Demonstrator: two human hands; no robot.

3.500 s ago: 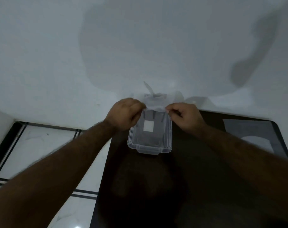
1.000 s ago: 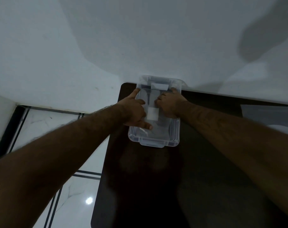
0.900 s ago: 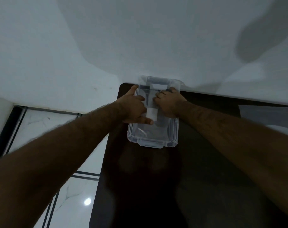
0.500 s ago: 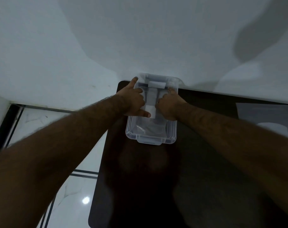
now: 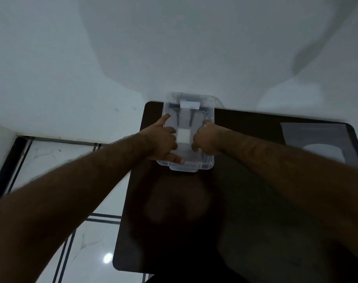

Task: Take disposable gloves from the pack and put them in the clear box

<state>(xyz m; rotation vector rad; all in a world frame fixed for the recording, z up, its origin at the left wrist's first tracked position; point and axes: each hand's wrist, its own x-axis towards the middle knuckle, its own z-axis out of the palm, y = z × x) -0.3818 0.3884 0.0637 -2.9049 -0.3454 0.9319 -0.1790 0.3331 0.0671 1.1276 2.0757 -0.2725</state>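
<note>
A clear plastic box (image 5: 212,127) stands at the far left corner of a dark table (image 5: 255,201), against the wall. Both my hands are down inside it. My left hand (image 5: 163,139) lies on the left side with fingers spread, index toward the far rim. My right hand (image 5: 208,139) is on the right side with fingers curled under. A thin see-through glove (image 5: 186,153) lies faintly visible on the box floor between and under my hands. The glove pack (image 5: 317,137), a flat greyish plastic packet, lies at the table's far right.
A white wall (image 5: 174,48) rises directly behind the box. The table's left edge drops to a white tiled floor (image 5: 51,156) with dark lines. A white square label (image 5: 183,135) shows at the box bottom.
3.5 s ago both hands held the glove stretched above the box; now they are lowered inside it, on the glove. Over the last second they have stayed in the box, barely shifting.
</note>
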